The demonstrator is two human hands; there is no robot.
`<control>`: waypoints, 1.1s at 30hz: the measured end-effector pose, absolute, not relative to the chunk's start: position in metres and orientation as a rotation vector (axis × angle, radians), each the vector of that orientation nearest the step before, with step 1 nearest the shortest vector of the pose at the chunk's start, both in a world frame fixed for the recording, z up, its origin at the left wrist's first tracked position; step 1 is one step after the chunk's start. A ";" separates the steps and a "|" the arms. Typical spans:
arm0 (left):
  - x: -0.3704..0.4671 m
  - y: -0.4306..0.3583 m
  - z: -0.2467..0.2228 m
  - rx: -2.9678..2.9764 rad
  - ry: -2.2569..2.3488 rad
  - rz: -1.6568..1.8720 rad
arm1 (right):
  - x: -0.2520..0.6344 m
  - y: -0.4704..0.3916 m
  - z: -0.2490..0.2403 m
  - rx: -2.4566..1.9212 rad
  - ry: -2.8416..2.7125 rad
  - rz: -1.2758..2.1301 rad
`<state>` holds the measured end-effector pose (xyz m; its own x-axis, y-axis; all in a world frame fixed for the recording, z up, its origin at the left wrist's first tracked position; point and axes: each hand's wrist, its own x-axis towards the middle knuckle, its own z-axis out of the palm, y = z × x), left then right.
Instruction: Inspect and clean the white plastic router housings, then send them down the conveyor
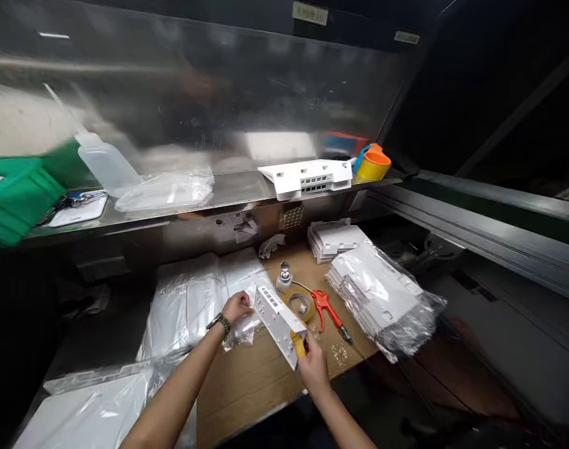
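A white plastic panel (277, 321) with a row of square slots and small pegs is held tilted above the cardboard-covered bench. My right hand (312, 365) grips its near right end; something yellow covers one finger there. At the panel's far left edge, my left hand (238, 308) has its fingers pinched together on the edge. A watch and a braided band circle the left wrist. Just beyond the panel lie a roll of tape (291, 298), a metal-topped dispenser bottle (284, 277) and a red air blow gun (329, 308).
Bagged white panels (378, 284) are stacked at right, with another stack (335, 238) behind. Clear plastic bags (186, 305) lie left. The metal shelf (238, 187) carries a squeeze bottle (107, 165), a white panel (310, 174), tape rolls (374, 163) and a green bin (17, 196).
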<state>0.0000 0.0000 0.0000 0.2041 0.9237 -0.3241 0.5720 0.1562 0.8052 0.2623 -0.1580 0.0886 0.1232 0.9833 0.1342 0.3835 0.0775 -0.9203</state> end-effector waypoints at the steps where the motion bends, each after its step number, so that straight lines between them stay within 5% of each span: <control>1: -0.002 0.000 0.001 1.530 1.476 0.468 | 0.261 -0.158 0.088 -1.472 -1.410 0.807; 13: -0.021 0.005 0.038 1.733 1.702 0.473 | 0.258 -0.161 0.088 -1.458 -1.305 0.845; 25: 0.009 -0.005 0.024 1.796 1.684 0.266 | 0.243 -0.155 0.096 -1.423 -1.370 0.804; 33: -0.012 -0.001 0.065 2.027 1.771 0.345 | 0.250 -0.153 0.086 -1.498 -1.346 0.746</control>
